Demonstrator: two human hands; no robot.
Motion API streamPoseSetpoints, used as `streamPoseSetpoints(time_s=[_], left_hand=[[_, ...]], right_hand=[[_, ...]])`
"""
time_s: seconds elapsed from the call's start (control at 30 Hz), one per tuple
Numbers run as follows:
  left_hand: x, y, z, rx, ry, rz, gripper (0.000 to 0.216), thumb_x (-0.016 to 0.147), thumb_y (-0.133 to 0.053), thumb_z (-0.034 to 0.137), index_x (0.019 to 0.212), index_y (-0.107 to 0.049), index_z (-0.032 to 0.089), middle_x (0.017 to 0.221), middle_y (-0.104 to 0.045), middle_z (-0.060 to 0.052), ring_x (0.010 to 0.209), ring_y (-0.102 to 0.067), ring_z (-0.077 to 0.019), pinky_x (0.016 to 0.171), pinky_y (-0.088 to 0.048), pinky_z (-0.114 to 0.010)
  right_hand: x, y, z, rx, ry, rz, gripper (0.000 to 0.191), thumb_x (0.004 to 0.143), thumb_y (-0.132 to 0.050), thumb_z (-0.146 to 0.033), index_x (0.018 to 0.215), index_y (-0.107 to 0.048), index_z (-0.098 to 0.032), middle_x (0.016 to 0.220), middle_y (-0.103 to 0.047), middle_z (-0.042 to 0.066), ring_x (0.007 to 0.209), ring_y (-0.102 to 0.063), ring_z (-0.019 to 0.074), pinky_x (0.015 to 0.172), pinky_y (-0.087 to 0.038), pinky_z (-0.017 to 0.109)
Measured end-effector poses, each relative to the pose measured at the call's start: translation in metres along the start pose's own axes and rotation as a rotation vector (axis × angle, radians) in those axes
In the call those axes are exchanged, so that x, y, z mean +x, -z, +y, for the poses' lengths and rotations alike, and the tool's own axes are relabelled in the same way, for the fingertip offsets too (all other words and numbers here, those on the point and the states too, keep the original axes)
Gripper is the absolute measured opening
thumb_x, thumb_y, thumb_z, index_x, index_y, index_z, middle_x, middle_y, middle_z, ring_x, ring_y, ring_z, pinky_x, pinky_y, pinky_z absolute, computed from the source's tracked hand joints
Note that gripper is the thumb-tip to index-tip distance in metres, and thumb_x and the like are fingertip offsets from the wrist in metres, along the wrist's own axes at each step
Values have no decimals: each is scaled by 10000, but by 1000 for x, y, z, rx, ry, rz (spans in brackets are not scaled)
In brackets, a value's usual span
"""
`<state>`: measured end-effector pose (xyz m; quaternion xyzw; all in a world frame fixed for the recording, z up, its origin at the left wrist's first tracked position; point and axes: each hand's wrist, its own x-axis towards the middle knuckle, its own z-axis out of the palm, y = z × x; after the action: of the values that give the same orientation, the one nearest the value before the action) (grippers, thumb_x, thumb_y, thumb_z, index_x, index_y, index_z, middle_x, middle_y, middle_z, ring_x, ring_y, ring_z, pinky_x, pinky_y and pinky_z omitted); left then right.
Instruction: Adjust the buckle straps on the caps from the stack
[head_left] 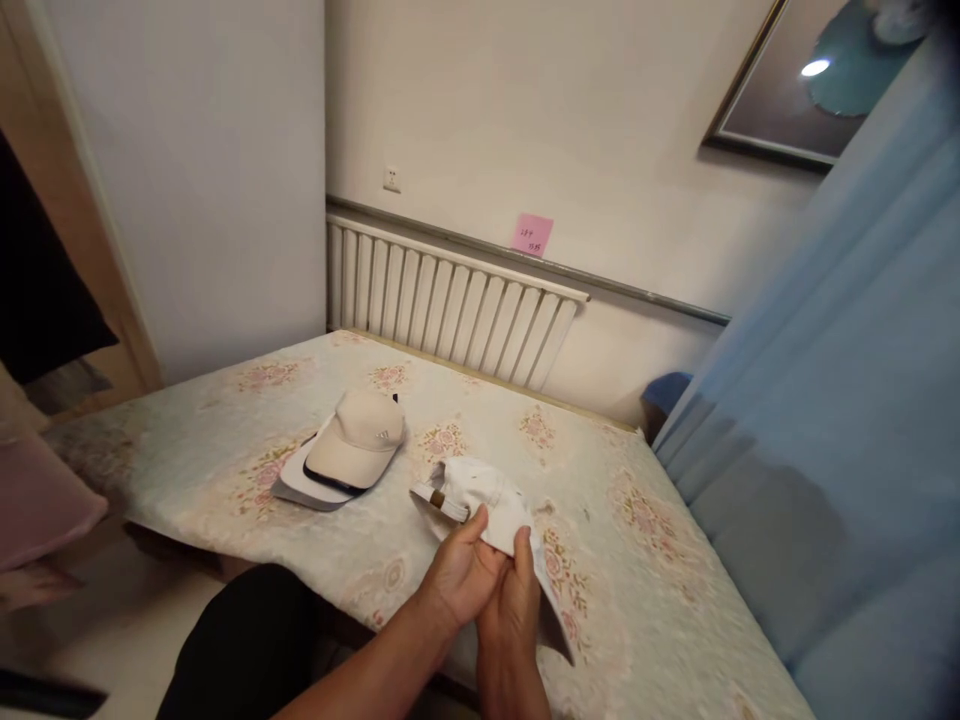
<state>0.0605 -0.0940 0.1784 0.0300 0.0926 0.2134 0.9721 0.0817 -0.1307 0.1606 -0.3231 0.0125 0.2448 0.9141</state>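
Note:
My left hand point(463, 568) and my right hand point(516, 595) are close together, both closed on a white baseball cap point(491, 490). Each thumb lies on top of the cap's fabric, while the other fingers are largely hidden beneath it. The cap is tilted, its back strap with a brown fastener facing left and its brim slanting down at the right. To the left, a beige cap point(364, 430) rests on top of a stack on the bed. Below it show a dark brim edge, a white brim point(300, 478) and a grey brim.
A bed with a floral sheet point(600, 590) spans the view. Behind it are a white radiator point(450, 300) and a pink note point(532, 234) on the wall. A blue curtain point(810, 400) hangs at the right. Pink cloth point(45, 500) is at the left edge.

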Motion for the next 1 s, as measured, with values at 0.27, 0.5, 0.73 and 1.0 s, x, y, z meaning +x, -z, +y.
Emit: streamPoseSetpoints(time_s=[0.27,0.5,0.73,1.0], left_hand=[[-5,4,10,9,-52,-41,294,878,-511,123,1160,-576,68,992,-713,-123,1028,-643,-209,1043,-398,-353],[-6,7,15,-22,-23,-72,313,877,-551,232,1135,-576,55,1024,-704,-141,985,-658,-224,1011,-430,-368],[-2,11,24,9,-69,-54,307,911,-493,253,1129,-583,57,979,-714,-136,1031,-642,-232,984,-448,-372],[-2,9,30,3,-118,-83,213,888,-521,201,1030,-625,80,956,-717,-118,1043,-634,-233,1004,-427,-375]], right_hand=[[1,3,1,12,48,-99,589,812,-623,-340,1352,-441,-189,1250,-624,80,1131,-588,200,1080,-368,416],[-1,5,5,-70,113,-112,558,840,-584,-330,1360,-427,-202,1265,-615,59,1154,-568,172,1103,-331,391],[-11,-4,-5,-130,45,-173,520,849,-568,-371,1324,-469,-184,1208,-647,67,1139,-579,191,1091,-341,428],[-1,-3,-11,43,-25,-143,476,862,-503,-383,1316,-463,-244,1210,-643,77,1170,-562,229,1033,-381,528]])
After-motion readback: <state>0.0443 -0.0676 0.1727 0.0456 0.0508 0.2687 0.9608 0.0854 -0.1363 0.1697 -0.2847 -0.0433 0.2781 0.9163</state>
